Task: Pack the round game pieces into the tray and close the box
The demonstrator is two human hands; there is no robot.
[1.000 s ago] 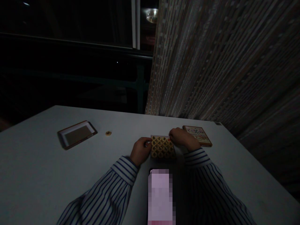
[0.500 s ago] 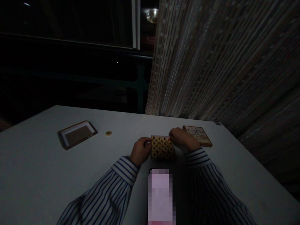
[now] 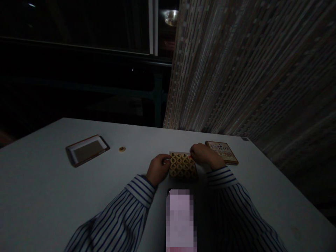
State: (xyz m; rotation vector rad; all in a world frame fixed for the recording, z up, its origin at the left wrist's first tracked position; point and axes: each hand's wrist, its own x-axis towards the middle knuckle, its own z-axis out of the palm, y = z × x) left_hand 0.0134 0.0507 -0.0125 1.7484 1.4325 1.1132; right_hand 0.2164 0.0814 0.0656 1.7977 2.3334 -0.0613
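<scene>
"So, position of the block of discs?"

"Table (image 3: 52, 203), between the two hands. The block (image 3: 182, 167) lies just right of the left hand (image 3: 158, 169), and left of and a little nearer the wearer than the right hand (image 3: 204, 156)."

"Which hand is nearer?"

"Neither, clearly. Left is at the left side, towards the far corner; right is at the far right corner, partly covering it."

"State of grip?"

"Left: fingers curled, small gap between thumb and forefinger, tips at the block's edge. Whether they pinch it, cannot tell. Right: also curled, tips hidden, so cannot tell how far apart they are or whether they hold anything."

"Long axis?"

"None obvious. Looks about as many discs across as deep; foreshortening makes it appear wider side to side. Discs lie flat, faces up. Rows run left to right, roughly along the table's far edge; columns run away from the wearer. A pale strip borders the far side."

"Nearby?"

"Phone (image 3: 181, 220) on the wearer's side, screen pixelated. Loose disc (image 3: 122, 149) well apart to the left, open tray (image 3: 90, 151) beyond it. Decorated box (image 3: 222, 153) just beyond the right hand."
</scene>
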